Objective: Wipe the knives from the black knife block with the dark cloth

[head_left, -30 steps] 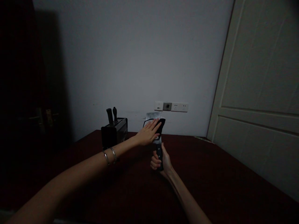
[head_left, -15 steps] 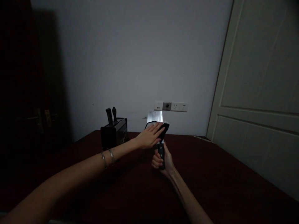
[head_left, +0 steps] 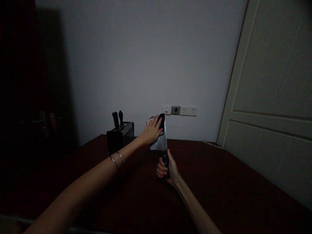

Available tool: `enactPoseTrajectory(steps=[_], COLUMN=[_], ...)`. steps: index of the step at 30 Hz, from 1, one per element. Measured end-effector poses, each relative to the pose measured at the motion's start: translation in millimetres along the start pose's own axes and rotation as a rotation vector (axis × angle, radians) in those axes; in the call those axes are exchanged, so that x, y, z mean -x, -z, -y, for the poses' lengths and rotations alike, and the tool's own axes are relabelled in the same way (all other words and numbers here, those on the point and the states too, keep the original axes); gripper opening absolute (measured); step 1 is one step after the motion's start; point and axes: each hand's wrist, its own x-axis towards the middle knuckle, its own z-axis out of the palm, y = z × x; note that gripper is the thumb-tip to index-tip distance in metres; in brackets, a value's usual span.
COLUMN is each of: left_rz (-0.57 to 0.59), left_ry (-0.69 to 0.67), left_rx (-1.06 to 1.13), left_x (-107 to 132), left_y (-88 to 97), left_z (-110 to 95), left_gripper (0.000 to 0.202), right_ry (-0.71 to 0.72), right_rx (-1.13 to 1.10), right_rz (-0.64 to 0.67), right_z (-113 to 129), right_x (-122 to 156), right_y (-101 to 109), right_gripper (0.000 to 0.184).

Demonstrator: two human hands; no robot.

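Observation:
My right hand (head_left: 168, 168) is wrapped round the black riveted handle (head_left: 165, 160) of a cleaver, whose broad steel blade (head_left: 159, 143) points up and away from me. Flat across the upper blade lies my left hand (head_left: 152, 130), its fingers stretched out over a black cloth (head_left: 161, 122) with a pale edge. The cloth lies between the left palm and the steel, and together they hide much of the blade. Two bracelets circle the left wrist.
A black knife block (head_left: 120, 136) with two dark handles standing up from it is on the dark red-brown table (head_left: 136, 188), left of my hands. Behind are a pale wall and wall sockets (head_left: 188, 111). A light door (head_left: 270, 120) stands at the right.
My left hand and the cloth have slid up the blade towards its far end, uncovering the part near the handle. The right hand keeps its hold on the cleaver.

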Motion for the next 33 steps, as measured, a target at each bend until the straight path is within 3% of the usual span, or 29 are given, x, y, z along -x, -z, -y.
enactPoseTrajectory(steps=[6, 11, 15, 18, 20, 26, 29, 33], left_rz=[0.064, 0.067, 0.017, -0.018, -0.019, 0.054, 0.055, 0.025], left_ry=[-0.174, -0.130, 0.042, 0.156, 0.141, -0.082, -0.092, -0.046], left_rx=[0.005, 0.004, 0.021, 0.045, 0.053, 0.057, 0.039, 0.010], left_x=[36.4, 29.3, 4.5, -3.0, 2.0, 34.1, 37.4, 24.2], left_y=[-3.6, -3.2, -6.0, -9.2, -10.4, -6.5, -5.6, -10.0], left_z=[-45.2, -29.3, -5.3, -4.3, -14.2, -48.1, -47.8, -34.0], left_gripper=[0.055, 0.059, 0.058, 0.058, 0.058, 0.058, 0.060, 0.061], right_ry=[0.065, 0.003, -0.025, -0.030, -0.012, 0.063, 0.048, 0.018], right_rx=[-0.008, 0.024, 0.016, 0.021, 0.021, 0.002, 0.026, 0.037], right_rz=[-0.020, -0.015, -0.018, -0.030, -0.040, -0.066, -0.069, -0.067], right_z=[9.7, 3.4, -3.0, -2.0, 1.4, 8.8, 7.1, 2.3], right_x=[0.2, -2.2, -2.0, -0.8, 0.3, 1.3, -0.1, -2.3], right_y=[8.8, 9.2, 4.8, 3.1, 3.4, 7.2, 8.5, 9.0], right_gripper=[0.063, 0.064, 0.064, 0.064, 0.064, 0.063, 0.063, 0.064])
